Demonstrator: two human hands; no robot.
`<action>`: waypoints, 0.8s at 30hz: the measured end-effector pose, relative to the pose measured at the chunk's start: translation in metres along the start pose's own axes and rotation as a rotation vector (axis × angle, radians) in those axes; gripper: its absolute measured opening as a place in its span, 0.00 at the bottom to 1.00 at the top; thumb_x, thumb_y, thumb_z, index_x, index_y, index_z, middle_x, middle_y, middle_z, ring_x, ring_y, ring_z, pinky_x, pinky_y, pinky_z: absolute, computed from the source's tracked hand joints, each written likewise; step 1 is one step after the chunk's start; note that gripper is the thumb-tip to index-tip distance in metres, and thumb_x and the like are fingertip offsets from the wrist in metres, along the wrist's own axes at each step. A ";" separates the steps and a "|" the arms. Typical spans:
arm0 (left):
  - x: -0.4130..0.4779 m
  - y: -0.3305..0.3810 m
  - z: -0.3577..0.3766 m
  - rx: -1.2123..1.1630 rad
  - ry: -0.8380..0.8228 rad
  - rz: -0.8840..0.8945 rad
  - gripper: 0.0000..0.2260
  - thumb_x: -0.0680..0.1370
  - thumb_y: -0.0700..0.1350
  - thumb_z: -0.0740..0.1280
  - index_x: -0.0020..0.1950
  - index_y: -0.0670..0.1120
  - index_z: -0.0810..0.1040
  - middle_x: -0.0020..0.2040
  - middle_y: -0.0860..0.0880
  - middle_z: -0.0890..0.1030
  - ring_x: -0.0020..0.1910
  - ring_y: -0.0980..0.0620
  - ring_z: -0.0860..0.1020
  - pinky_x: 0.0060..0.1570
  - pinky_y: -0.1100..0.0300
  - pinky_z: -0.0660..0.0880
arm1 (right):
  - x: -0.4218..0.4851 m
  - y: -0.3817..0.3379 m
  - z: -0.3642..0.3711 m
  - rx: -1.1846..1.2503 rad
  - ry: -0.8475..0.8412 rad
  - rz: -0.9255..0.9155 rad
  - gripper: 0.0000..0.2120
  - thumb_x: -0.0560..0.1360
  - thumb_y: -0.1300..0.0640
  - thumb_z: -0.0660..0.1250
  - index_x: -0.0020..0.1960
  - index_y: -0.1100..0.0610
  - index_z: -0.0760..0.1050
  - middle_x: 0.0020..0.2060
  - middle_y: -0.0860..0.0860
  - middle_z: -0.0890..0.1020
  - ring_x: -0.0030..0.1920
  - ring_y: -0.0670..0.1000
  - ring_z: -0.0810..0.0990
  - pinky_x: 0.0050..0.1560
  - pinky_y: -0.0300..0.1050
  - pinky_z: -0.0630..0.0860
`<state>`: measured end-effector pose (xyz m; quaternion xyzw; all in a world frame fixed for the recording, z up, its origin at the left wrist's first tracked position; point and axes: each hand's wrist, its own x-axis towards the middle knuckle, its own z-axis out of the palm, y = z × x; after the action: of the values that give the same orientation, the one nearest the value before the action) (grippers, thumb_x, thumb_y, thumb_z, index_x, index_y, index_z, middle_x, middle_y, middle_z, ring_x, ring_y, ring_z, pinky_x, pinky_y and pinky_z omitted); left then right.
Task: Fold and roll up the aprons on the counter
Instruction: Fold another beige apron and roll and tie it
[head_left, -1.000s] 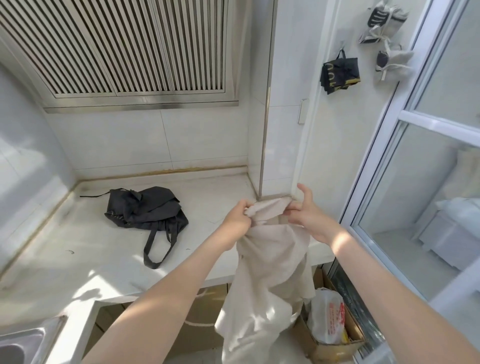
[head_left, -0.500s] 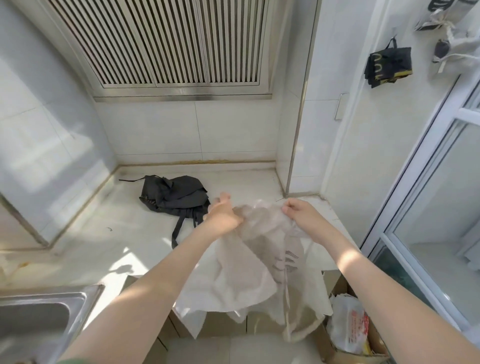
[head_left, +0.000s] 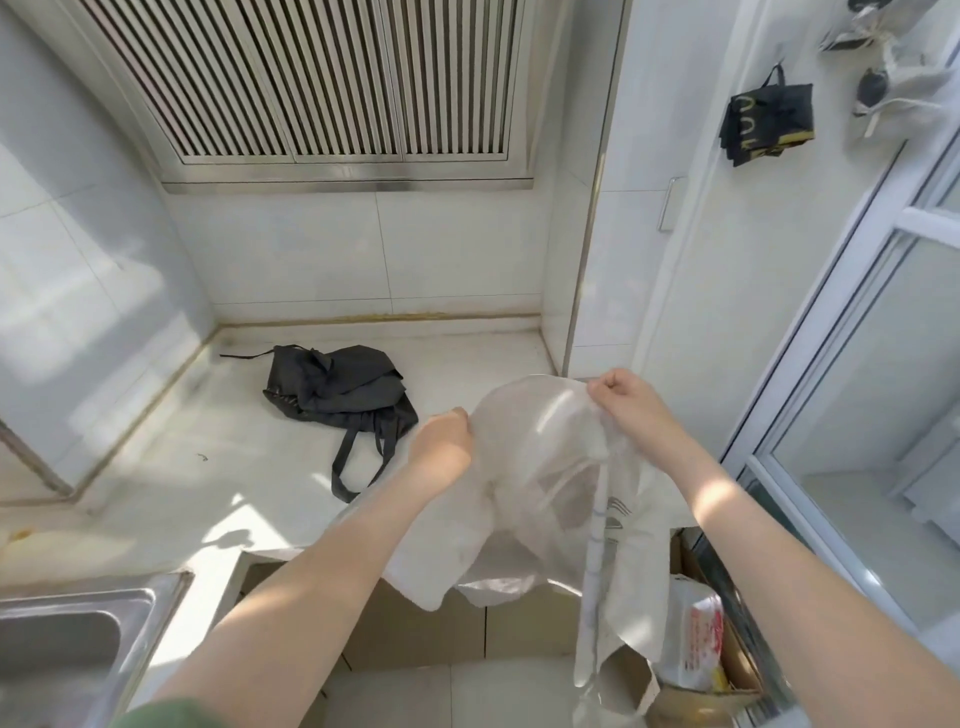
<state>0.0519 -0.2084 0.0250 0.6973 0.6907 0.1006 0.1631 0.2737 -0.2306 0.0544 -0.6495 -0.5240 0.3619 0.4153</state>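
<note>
A beige apron (head_left: 540, 467) hangs in the air over the front right part of the white counter (head_left: 218, 467), blurred by motion. My left hand (head_left: 444, 444) grips its upper left edge. My right hand (head_left: 631, 402) pinches its upper right edge. The cloth billows between the two hands, and its lower part with a strap droops past the counter's front edge. A crumpled black apron (head_left: 337, 389) with loose straps lies on the counter toward the back, left of my hands.
A steel sink (head_left: 62, 644) sits at the lower left. A cardboard box holding a white bag (head_left: 693, 634) stands on the floor at lower right. Walls close the counter at back and left; a glass door frame (head_left: 810, 364) is on the right. Bags hang on the wall (head_left: 769, 119).
My hands have spread apart while holding the beige apron's top edge, and the cloth has opened out and billowed. The view has shifted left and down, showing more of the sink.
</note>
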 end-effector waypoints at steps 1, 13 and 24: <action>-0.001 0.006 0.000 -0.014 -0.012 0.044 0.11 0.81 0.41 0.53 0.55 0.41 0.74 0.53 0.39 0.77 0.53 0.40 0.76 0.44 0.55 0.70 | -0.001 0.002 -0.002 -0.150 -0.022 0.034 0.08 0.76 0.53 0.66 0.51 0.56 0.72 0.45 0.50 0.75 0.45 0.51 0.73 0.45 0.46 0.70; -0.015 0.035 -0.022 0.076 -0.126 0.328 0.12 0.76 0.55 0.64 0.41 0.48 0.69 0.40 0.50 0.74 0.43 0.46 0.73 0.37 0.56 0.64 | -0.021 -0.002 0.013 -0.249 -0.123 -0.129 0.09 0.77 0.63 0.64 0.39 0.55 0.76 0.34 0.46 0.74 0.36 0.44 0.71 0.31 0.29 0.64; -0.019 0.056 -0.045 0.203 -0.019 0.354 0.08 0.77 0.45 0.61 0.54 0.51 0.75 0.51 0.48 0.79 0.52 0.45 0.77 0.41 0.59 0.67 | -0.035 -0.035 0.057 -0.305 -0.227 -0.190 0.14 0.75 0.60 0.66 0.60 0.55 0.72 0.49 0.51 0.78 0.49 0.51 0.75 0.43 0.41 0.68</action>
<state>0.0871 -0.2229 0.0886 0.8215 0.5625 0.0510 0.0782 0.2018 -0.2515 0.0654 -0.6077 -0.6750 0.3086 0.2825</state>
